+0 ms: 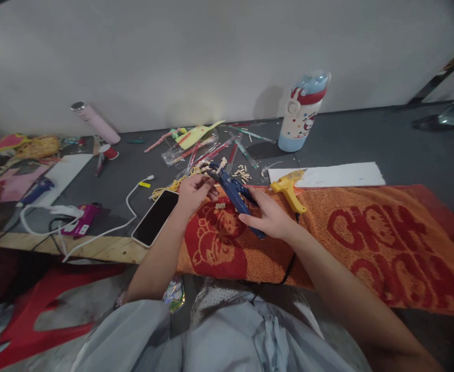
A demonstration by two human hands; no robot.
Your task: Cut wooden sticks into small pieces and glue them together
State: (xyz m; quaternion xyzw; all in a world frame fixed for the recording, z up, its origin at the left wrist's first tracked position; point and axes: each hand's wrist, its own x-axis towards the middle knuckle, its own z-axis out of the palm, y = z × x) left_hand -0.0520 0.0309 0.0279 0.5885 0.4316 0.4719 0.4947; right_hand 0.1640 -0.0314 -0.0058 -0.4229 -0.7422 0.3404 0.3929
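Note:
Over the orange and red towel (pixel 227 248), my right hand (pixel 271 212) is wrapped round the handles of a blue pliers-like tool (pixel 236 196). The tool points away from me and to the left. My left hand (pixel 196 194) is at its head, fingers drawn together; what they pinch, if anything, is too small to make out. A small pale piece (pixel 222 164) shows at the tool's jaws. Several short pale sticks (pixel 243 173) lie just beyond, and a few more (pixel 220 206) rest on the towel under the tool. Yellow cord (pixel 168 188) lies beside my left hand.
A yellow glue gun (pixel 288 188) lies right of my right hand, partly on a white board (pixel 339 174). A phone (pixel 156 218) lies left. Behind stand a bottle (pixel 302 116) and a leaning pink flask (pixel 97 123). A white cable (pixel 131 204) crosses the table's left side.

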